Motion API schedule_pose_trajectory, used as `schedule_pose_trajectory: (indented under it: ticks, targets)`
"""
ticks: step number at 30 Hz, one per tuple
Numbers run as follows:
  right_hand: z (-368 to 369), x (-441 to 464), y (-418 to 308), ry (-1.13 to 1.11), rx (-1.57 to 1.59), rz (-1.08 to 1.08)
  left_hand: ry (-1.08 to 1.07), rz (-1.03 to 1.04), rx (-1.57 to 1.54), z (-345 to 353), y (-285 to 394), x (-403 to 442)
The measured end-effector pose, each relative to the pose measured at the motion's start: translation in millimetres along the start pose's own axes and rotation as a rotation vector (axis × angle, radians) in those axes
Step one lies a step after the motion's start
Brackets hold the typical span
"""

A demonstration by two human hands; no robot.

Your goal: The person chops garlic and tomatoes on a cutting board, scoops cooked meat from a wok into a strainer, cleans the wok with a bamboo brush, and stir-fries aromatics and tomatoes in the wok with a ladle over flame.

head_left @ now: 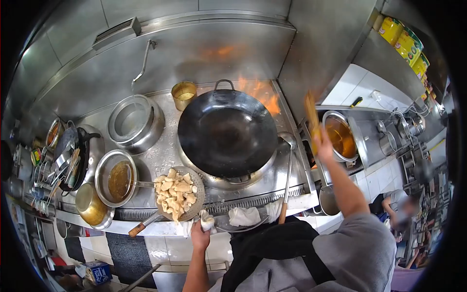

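Observation:
A large black wok (227,131) sits empty-looking on the stove, with orange flames behind its right side. My right hand (323,146), to the right of the wok, is closed round a blurred yellowish bamboo brush (310,109) held upright. At the stove's front edge my left hand (200,235) is closed on a folded white cloth (207,221). Just above and left of it, pale pieces of food (176,194) lie heaped on a perforated ladle (197,181) with a wooden handle. A long-handled metal ladle (288,170) rests right of the wok.
Left of the wok stand a lidded pot (131,121), a brown-liquid bowl (101,182) and a gold can (184,96). A pot of orange oil (340,137) is at the right. Another person (395,204) stands far right.

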State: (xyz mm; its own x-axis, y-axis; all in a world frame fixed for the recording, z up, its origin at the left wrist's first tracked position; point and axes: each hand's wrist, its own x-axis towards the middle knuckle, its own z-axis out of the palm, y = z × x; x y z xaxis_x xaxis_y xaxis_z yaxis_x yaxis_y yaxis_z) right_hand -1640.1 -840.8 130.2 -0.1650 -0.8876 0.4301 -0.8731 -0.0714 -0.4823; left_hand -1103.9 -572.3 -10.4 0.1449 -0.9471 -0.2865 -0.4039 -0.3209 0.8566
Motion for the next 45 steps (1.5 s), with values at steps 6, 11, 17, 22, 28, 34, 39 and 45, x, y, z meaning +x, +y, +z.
schedule_pose_trajectory:
  ticks: [6, 11, 17, 22, 28, 34, 39, 45]
  targets:
    - [34, -230, 41, -0.421, 0.131, 0.509, 0.31, 0.008, 0.069, 22, -3, -5]
    - [19, -240, 81, -0.759, -0.061, 0.471, 0.198, -0.139, 0.175, 49, 19, -65]
    - [-45, -251, 52, -0.658, 0.094, 0.12, -0.361, -0.191, -0.38, 251, -15, -81]
    - [-23, -302, 53, -0.8, 0.541, 0.111, -0.4, -0.361, -0.363, 309, 104, -65]
    - [-37, -237, 19, -0.697, 1.511, 1.178, -0.484, -0.177, -0.351, 291, 220, -113]
    - [-164, -194, 80, -0.948, 1.66, 0.904, -0.357, 0.231, -0.128, 241, 220, -116]
    - [-241, -217, 118, -0.661, 1.557, 0.61, 0.087, 0.254, 0.137, 171, 183, -68]
    - [-301, -201, 132, -0.498, 0.602, 0.48, 0.386, 0.706, 0.638, 134, 231, 30]
